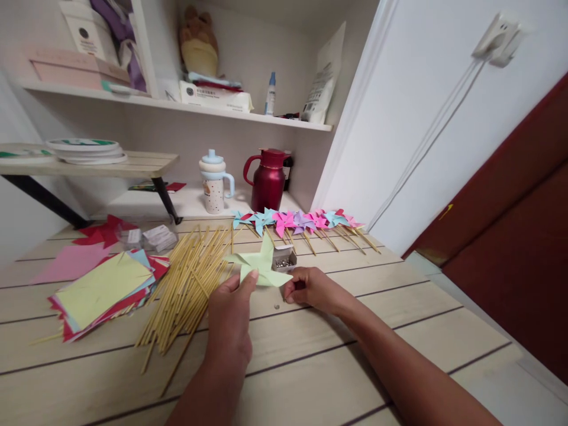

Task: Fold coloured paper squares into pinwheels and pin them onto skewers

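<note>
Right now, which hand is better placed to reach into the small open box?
Probably the right hand: it is close beside the small open box, while the left hand is holding the pale green paper pinwheel.

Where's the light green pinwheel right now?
In the head view, near the middle: the light green pinwheel is in the left hand, beside the small open box.

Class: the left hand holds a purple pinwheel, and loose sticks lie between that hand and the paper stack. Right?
Wrong colour: the head view shows the left hand holding a pale green pinwheel, not a purple one. Loose sticks do lie between that hand and the paper stack.
</note>
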`<state>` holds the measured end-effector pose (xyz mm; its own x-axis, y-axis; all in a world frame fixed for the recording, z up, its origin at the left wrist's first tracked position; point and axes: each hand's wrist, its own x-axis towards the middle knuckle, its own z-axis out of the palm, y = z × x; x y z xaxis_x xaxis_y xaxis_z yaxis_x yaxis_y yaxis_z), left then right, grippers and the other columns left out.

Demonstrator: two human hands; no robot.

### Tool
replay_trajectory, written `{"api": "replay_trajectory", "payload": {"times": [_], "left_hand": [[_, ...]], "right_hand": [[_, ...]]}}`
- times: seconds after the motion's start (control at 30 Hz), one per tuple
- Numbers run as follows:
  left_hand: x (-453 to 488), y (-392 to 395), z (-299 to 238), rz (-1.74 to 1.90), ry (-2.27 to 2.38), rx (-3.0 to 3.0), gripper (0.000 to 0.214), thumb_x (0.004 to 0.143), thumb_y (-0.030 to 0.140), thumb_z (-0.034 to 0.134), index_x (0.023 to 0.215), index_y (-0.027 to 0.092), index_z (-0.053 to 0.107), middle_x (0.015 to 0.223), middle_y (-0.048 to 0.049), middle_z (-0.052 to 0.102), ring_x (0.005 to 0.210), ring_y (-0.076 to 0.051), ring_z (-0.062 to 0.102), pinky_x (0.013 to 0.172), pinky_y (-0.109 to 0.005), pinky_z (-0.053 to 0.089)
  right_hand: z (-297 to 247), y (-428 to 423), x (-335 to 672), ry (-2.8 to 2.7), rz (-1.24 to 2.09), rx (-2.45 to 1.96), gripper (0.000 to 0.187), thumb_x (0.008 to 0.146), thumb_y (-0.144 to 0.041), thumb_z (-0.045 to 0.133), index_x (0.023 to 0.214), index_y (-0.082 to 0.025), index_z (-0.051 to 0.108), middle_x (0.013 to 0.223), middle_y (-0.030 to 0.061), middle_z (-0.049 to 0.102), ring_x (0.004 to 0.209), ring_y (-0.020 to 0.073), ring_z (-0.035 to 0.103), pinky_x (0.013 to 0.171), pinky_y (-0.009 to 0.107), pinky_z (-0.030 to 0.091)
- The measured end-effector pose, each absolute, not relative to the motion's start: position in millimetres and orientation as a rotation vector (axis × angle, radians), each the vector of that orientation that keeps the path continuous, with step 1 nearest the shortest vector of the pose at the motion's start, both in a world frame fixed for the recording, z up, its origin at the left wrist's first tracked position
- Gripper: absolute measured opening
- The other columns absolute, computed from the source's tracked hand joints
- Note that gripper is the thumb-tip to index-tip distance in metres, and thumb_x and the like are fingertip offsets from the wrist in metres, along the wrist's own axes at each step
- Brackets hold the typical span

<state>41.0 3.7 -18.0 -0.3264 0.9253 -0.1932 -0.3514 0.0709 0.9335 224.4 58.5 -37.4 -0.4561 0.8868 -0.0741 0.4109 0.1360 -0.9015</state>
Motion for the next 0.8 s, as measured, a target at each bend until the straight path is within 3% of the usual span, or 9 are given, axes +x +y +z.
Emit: {"api": "replay_trajectory", "payload": {"times": [0.47,0.8], "left_hand": [[40.0,6.2,-18.9,1.491,1.273,0.641,0.031,0.063,0.040,0.079,0.081,0.015,0.074,0.074,0.0000,0.069,0.067,-0.013,0.057,0.067,-0.025,0.041],[40.1,5.1,-19.4,1.505,1.230,0.647,0.034,0.060,0.044,0.080,0.075,0.014,0.070,0.075,-0.0024,0.070,0.069,-0.016,0.059,0.069,-0.028,0.042]], "right_hand": [[-36.8,55.6,226.8,-1.865,1.392,-1.242,0.014,0.061,-0.017,0.075,0.073,-0.018,0.069,0.069,-0.0021,0.065,0.063,0.0121,0.058,0.061,0.024,0.045],[-39.2,56.8,225.2,-1.836,1.404,-1.247,0.010,0.062,-0.016,0.072,0.071,-0.017,0.067,0.067,-0.0023,0.063,0.061,0.0111,0.055,0.060,0.023,0.042]]}}
